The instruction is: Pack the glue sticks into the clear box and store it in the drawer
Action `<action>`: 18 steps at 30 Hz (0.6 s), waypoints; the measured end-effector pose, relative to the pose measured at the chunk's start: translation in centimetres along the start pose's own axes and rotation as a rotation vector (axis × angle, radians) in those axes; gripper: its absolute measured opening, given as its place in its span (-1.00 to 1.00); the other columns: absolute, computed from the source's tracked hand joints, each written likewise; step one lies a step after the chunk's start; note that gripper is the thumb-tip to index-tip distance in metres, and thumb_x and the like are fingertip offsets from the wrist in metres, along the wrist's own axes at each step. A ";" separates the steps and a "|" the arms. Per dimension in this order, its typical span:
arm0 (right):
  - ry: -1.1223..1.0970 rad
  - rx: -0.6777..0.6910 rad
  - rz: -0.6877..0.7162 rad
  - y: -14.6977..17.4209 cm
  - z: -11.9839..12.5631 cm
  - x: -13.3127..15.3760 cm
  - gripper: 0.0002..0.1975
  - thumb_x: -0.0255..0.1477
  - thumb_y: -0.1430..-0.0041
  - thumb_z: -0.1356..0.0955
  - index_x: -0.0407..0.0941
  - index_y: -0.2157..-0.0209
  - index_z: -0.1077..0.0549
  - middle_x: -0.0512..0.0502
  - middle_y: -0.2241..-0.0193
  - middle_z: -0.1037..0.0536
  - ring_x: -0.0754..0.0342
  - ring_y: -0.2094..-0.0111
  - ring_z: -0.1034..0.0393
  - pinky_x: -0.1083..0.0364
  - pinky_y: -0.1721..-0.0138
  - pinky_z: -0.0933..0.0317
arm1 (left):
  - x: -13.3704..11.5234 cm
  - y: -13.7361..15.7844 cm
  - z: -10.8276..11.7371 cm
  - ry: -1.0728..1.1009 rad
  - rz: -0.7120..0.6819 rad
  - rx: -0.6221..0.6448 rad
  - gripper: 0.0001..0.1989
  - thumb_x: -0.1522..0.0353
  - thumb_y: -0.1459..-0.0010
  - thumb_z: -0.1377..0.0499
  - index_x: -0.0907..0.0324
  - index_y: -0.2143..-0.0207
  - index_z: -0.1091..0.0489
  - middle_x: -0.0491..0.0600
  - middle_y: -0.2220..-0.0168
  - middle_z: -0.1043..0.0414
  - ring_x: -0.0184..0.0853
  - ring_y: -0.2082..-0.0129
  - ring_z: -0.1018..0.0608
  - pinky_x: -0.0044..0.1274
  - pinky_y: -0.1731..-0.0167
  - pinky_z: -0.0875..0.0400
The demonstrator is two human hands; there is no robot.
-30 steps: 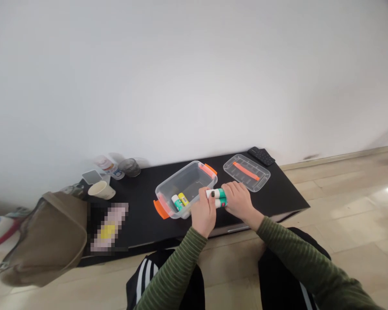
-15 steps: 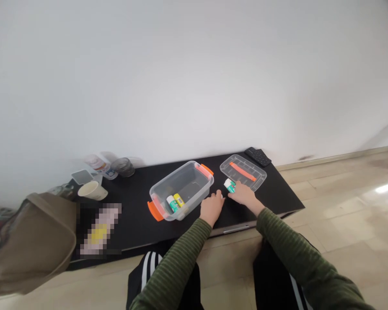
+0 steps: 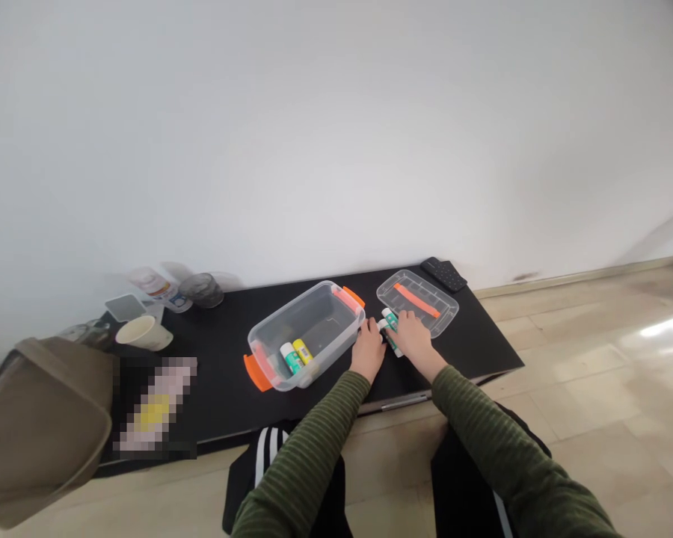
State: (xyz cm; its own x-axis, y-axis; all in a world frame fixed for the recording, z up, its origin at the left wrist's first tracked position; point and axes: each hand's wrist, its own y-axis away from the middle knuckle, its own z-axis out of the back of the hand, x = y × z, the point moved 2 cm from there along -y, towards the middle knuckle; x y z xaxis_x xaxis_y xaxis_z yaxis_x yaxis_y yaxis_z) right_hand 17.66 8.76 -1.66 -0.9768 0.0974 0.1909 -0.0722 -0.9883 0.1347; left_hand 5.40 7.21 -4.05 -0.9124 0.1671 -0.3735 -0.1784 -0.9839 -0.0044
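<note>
My right hand (image 3: 415, 341) has its fingers closed on a white-capped green glue stick (image 3: 389, 317). Just below it, a second green glue stick (image 3: 394, 345) lies on the black tabletop, partly covered by my fingers. To the left of both, my left hand (image 3: 369, 351) rests by the right side of a clear plastic box (image 3: 336, 351); its fingers look apart, with nothing visible in them. Inside the open box, a green-and-white glue stick (image 3: 292, 359) lies beside a yellow glue stick (image 3: 302, 351). The clear lid (image 3: 446, 306) with its orange handle lies behind my right hand.
Dark flat objects (image 3: 446, 274) lie at the back right corner of the black table (image 3: 213, 403). On the left stand a paper cup (image 3: 144, 333), a grey glass (image 3: 202, 290), a white bottle (image 3: 160, 288) and a brown fabric bag (image 3: 50, 426). A wall rises behind.
My right hand has brought its glue stick down and left, alongside the other one. The fingers of my left hand have shifted toward the box. The view has moved slightly.
</note>
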 end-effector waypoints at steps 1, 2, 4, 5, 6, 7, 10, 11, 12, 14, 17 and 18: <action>0.003 0.001 0.008 0.1 0.3 -0.1 -0.61 -0.22 -0.30 -0.31 -0.19 -0.01 -0.31 -0.37 -0.03 -0.40 -0.18 -0.04 -0.38 0.01 0.15 -0.30 | 0.0 0.1 0.1 0.024 -0.012 0.000 -0.30 0.46 -0.13 -0.24 0.34 -0.27 -0.02 0.34 -0.22 -0.13 -0.02 -0.20 -0.41 -0.34 -0.13 -0.37; 0.004 0.005 0.011 0.1 0.5 -0.2 -0.63 -0.23 -0.29 -0.32 -0.19 0.00 -0.33 -0.36 -0.03 -0.41 -0.19 -0.07 -0.35 0.01 0.15 -0.30 | 0.0 0.3 0.2 0.040 -0.018 0.001 -0.27 0.47 -0.11 -0.25 0.35 -0.28 -0.01 0.35 -0.24 -0.11 -0.01 -0.23 -0.38 -0.33 -0.16 -0.34; 0.001 0.004 0.016 0.2 1.1 -0.5 -0.66 -0.27 -0.28 -0.32 -0.18 0.01 -0.35 -0.35 -0.02 -0.43 -0.19 -0.09 -0.31 0.01 0.14 -0.29 | -0.2 1.1 0.5 0.053 -0.026 0.000 -0.23 0.49 -0.10 -0.25 0.33 -0.30 0.02 0.35 -0.26 -0.09 -0.01 -0.24 -0.37 -0.33 -0.16 -0.35; -0.006 -0.011 0.024 0.3 1.3 -0.6 -0.68 -0.28 -0.28 -0.31 -0.18 0.02 -0.36 -0.34 -0.02 -0.44 -0.20 -0.10 -0.30 0.01 0.13 -0.29 | -0.3 1.7 0.8 0.052 -0.031 -0.003 -0.22 0.49 -0.09 -0.25 0.30 -0.31 0.03 0.34 -0.27 -0.07 -0.02 -0.23 -0.38 -0.33 -0.14 -0.37; -0.022 -0.038 0.043 0.4 1.7 -0.6 -0.70 -0.30 -0.28 -0.30 -0.17 0.02 -0.37 -0.33 -0.01 -0.45 -0.19 -0.10 -0.29 0.01 0.12 -0.29 | -0.5 2.4 1.1 0.045 -0.036 -0.007 -0.21 0.48 -0.10 -0.24 0.26 -0.32 0.04 0.32 -0.29 -0.06 -0.03 -0.22 -0.39 -0.33 -0.11 -0.40; -0.050 -0.079 0.075 0.6 2.1 -0.5 -0.71 -0.33 -0.29 -0.29 -0.16 0.02 -0.38 -0.31 -0.01 -0.45 -0.18 -0.11 -0.28 0.00 0.11 -0.28 | -0.7 3.2 1.3 0.035 -0.042 -0.007 -0.21 0.46 -0.11 -0.24 0.23 -0.32 0.04 0.30 -0.30 -0.05 -0.03 -0.22 -0.39 -0.34 -0.08 -0.43; -0.193 -0.248 0.248 1.8 3.7 1.1 -0.70 -0.42 -0.29 -0.26 -0.13 -0.03 -0.39 -0.27 -0.01 -0.46 -0.14 -0.11 -0.27 -0.04 0.00 -0.25 | -0.8 5.9 2.1 0.003 -0.055 0.031 -0.25 0.37 -0.15 -0.23 0.18 -0.32 0.02 0.25 -0.31 -0.07 -0.04 -0.19 -0.40 -0.35 0.02 -0.51; -0.245 -0.306 0.325 2.4 4.4 2.1 -0.69 -0.44 -0.29 -0.24 -0.13 -0.04 -0.39 -0.26 -0.01 -0.47 -0.13 -0.10 -0.27 -0.05 -0.04 -0.22 | -0.7 6.7 2.3 -0.004 -0.060 0.047 -0.26 0.34 -0.15 -0.24 0.17 -0.32 0.00 0.25 -0.30 -0.09 -0.04 -0.18 -0.41 -0.35 0.05 -0.53; -0.289 -0.349 0.408 3.0 5.0 3.5 -0.69 -0.46 -0.29 -0.23 -0.12 -0.04 -0.40 -0.25 0.00 -0.47 -0.13 -0.10 -0.27 -0.07 -0.08 -0.20 | -0.6 7.4 2.6 -0.009 -0.065 0.061 -0.27 0.32 -0.15 -0.24 0.17 -0.31 -0.03 0.25 -0.29 -0.12 -0.04 -0.17 -0.41 -0.36 0.08 -0.54; -0.336 -0.366 0.571 4.1 5.7 7.2 -0.70 -0.46 -0.29 -0.22 -0.11 -0.01 -0.43 -0.23 0.03 -0.49 -0.12 -0.07 -0.29 -0.08 -0.10 -0.19 | 0.0 8.5 3.0 -0.014 -0.078 0.079 -0.35 0.29 -0.16 -0.24 0.19 -0.26 -0.14 0.24 -0.23 -0.23 -0.02 -0.16 -0.42 -0.35 0.08 -0.54; -0.279 -0.157 0.715 4.3 5.0 14.3 -0.78 -0.44 -0.25 -0.30 -0.08 0.10 -0.50 -0.20 0.13 -0.54 -0.12 0.01 -0.37 -0.06 -0.05 -0.25 | 1.4 9.2 3.5 -0.025 -0.092 0.098 -0.55 0.30 -0.22 -0.16 0.21 -0.15 -0.31 0.22 -0.09 -0.42 0.00 -0.13 -0.45 -0.30 0.01 -0.50; -0.265 -0.070 0.679 4.0 4.4 16.6 -0.84 -0.42 -0.20 -0.35 -0.09 0.18 -0.53 -0.22 0.20 -0.56 -0.13 0.07 -0.41 -0.06 0.00 -0.29 | 1.9 9.2 3.6 -0.032 -0.101 0.094 -0.60 0.33 -0.24 -0.13 0.21 -0.12 -0.35 0.21 -0.07 -0.45 -0.01 -0.12 -0.46 -0.27 -0.02 -0.48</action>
State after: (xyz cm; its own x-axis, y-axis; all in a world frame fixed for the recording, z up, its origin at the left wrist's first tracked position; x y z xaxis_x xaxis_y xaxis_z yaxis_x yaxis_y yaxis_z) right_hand 2.07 6.97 6.31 -0.7299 -0.5228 0.4404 0.5105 -0.8453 -0.1576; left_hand 0.68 -1.34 -1.41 -0.8990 0.2685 -0.3460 -0.3023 -0.9521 0.0465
